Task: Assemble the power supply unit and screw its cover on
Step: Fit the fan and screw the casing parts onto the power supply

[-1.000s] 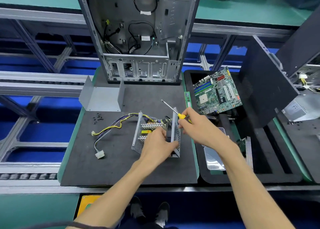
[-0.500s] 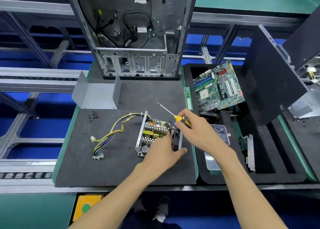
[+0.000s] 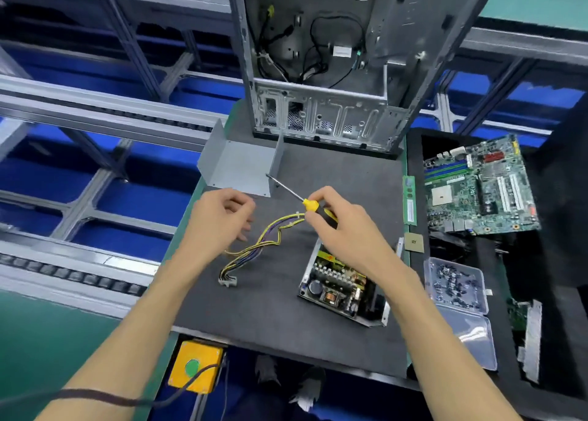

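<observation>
While the right hand (image 3: pixel 337 226) is gripping the screwdriver (image 3: pixel 305 202) ready, the left hand (image 3: pixel 219 226), loosely curled and empty, is hovering near the cover (image 3: pixel 237 169), open power supply (image 3: pixel 340 288) lying uncovered

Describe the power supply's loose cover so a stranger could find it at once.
Start at the open computer case standing at the back of the dark mat. Just in front of its left corner lies the cover: plain grey sheet metal folded into a U, the only bare, wireless part there.

A big open computer case (image 3: pixel 321 54) stands at the back — right of it a green board (image 3: pixel 477 188), then a clear box of screws (image 3: pixel 455 284).
</observation>
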